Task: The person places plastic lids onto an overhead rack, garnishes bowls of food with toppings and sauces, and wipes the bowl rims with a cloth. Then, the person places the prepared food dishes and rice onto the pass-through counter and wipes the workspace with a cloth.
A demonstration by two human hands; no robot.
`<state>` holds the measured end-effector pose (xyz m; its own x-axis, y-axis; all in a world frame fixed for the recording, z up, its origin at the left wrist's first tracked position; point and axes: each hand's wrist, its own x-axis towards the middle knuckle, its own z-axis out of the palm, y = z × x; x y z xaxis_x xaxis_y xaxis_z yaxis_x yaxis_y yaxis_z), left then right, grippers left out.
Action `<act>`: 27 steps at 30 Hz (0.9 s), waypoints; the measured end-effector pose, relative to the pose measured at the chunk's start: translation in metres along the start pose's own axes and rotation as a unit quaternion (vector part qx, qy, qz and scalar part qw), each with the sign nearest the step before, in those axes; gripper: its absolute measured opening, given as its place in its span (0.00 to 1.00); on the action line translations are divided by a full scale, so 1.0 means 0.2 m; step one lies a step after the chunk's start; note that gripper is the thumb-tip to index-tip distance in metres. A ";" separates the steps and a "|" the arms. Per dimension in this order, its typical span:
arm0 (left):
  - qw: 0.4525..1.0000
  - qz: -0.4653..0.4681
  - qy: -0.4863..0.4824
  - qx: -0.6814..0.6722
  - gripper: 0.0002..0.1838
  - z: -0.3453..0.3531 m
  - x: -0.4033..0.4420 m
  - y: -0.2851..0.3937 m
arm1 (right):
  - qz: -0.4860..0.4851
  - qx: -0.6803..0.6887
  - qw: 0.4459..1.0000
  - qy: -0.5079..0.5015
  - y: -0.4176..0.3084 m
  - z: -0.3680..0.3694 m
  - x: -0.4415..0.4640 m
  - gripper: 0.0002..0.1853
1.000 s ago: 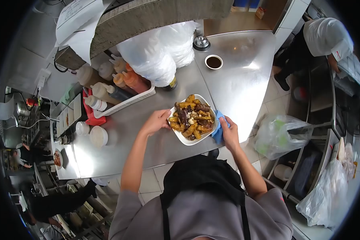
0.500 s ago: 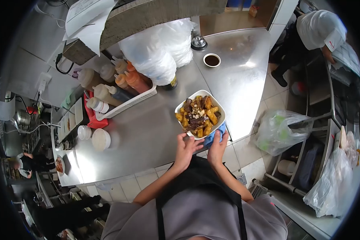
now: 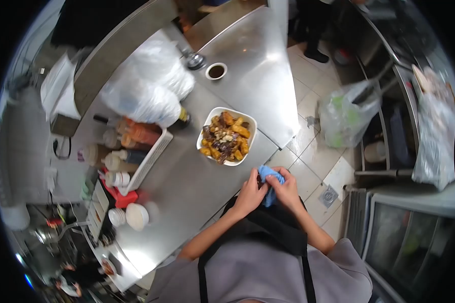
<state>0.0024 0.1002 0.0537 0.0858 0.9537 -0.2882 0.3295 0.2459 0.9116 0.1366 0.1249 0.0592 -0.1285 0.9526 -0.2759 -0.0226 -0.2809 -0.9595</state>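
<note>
Close to my body at the counter's edge, both hands grip a crumpled blue cloth (image 3: pixel 270 198). My left hand (image 3: pixel 250 195) pinches its left side, and my right hand (image 3: pixel 286 189) has its fingers folded over the right side. Just beyond them, a square white bowl (image 3: pixel 253 132) stands on the steel counter, apart from both hands. It holds golden fried pieces (image 3: pixel 241 131) in dark glaze with chopped pale bits on top. Farther back sits a small white dish of dark sauce (image 3: pixel 216 72).
Sauce bottles (image 3: pixel 121 160) fill a white basket (image 3: pixel 149 160) on the left, near a bag-wrapped bundle (image 3: pixel 146 83) and a bell (image 3: pixel 194 60). White containers (image 3: pixel 137 216) stand nearer. A plastic bag (image 3: pixel 350 115) hangs at right. Another person's legs (image 3: pixel 316 30) show beyond the counter.
Both hands have left the bowl, which stays on the counter, and drawn back toward my body with the blue cloth between them. My view has turned, shifting the scene.
</note>
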 end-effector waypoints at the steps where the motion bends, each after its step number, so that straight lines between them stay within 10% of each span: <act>1: 0.999 -0.020 -0.035 -0.009 0.19 -0.04 0.00 0.04 | 0.033 0.054 0.998 0.020 0.03 -0.02 0.04 0.10; 6: 0.954 0.123 0.255 0.100 0.13 -0.60 0.13 0.26 | -0.202 -0.119 0.962 0.139 0.08 -0.03 0.42 0.11; 9: 0.895 0.119 0.264 0.341 0.14 -1.02 0.39 0.20 | -0.297 -0.150 0.930 0.155 0.00 0.12 0.46 0.09; 14: 0.978 -0.144 0.060 -0.137 0.17 -0.98 0.28 -0.11 | -0.280 -0.130 0.944 0.120 0.04 0.17 0.38 0.09; 18: 0.943 -0.139 0.048 -0.299 0.19 -0.80 0.17 -0.15 | -0.123 -0.107 0.986 0.029 -0.07 0.05 0.26 0.10; 21: 0.924 -0.110 0.034 -0.365 0.22 -0.68 0.09 -0.15 | -0.158 -0.060 0.976 0.139 -0.02 0.13 0.33 0.10; 27: 0.870 -0.021 0.060 -0.489 0.25 -0.53 0.06 -0.18 | -0.129 -0.067 0.989 0.034 0.08 0.17 0.27 0.12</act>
<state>-0.1087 0.1213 0.0484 -0.0248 0.9368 -0.3490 -0.6331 0.2554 0.7307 0.0957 0.1681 0.0301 -0.0681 0.9975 -0.0197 0.0869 -0.0138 -0.9961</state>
